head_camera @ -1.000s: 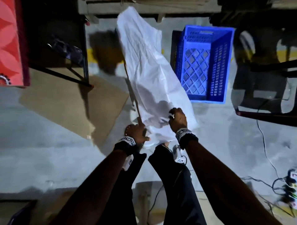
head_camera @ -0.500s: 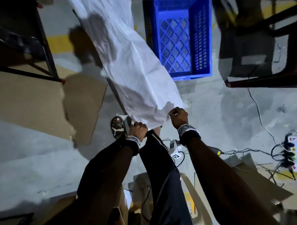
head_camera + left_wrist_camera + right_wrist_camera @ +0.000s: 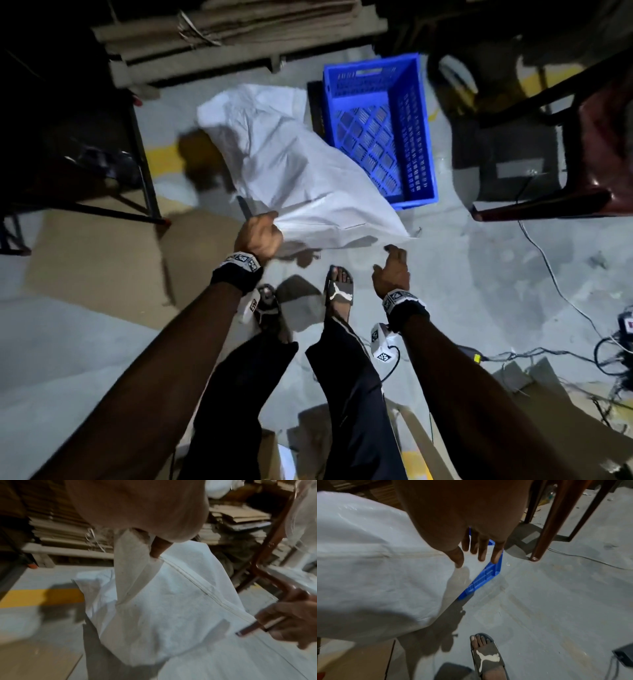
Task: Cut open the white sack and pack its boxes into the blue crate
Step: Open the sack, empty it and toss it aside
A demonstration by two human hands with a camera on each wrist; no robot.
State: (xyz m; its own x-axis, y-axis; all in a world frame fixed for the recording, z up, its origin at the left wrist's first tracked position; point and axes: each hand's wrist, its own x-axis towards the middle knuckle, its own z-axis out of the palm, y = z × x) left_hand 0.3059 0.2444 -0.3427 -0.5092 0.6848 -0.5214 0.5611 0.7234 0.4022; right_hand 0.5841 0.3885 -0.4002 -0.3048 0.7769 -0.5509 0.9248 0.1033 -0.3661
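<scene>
The white sack [image 3: 291, 171] lies limp across the floor, its far end near the stacked cardboard. My left hand [image 3: 269, 222] grips its near left corner and holds it raised. In the left wrist view the left hand [image 3: 156, 551] pinches bunched fabric beside the stitched seam of the sack [image 3: 171, 608]. My right hand [image 3: 390, 251] hovers open just off the sack's near right corner, holding nothing. Its fingers [image 3: 482, 553] hang straight and spread beside the sack [image 3: 368, 568]. The blue crate [image 3: 416, 137] stands right of the sack, with only bare mesh showing inside. No boxes are visible.
A brown chair [image 3: 565, 192] stands right of the crate, its leg [image 3: 556, 520] close by. Flat cardboard sheets [image 3: 96, 260] lie at left beside a dark metal stand [image 3: 144, 171]. Cables [image 3: 548, 267] run along the right floor. My sandalled feet [image 3: 339, 287] stand below the sack.
My right hand has let go of the sack's near edge and opened. The sack has sagged down onto the floor while the left hand keeps hold of its corner.
</scene>
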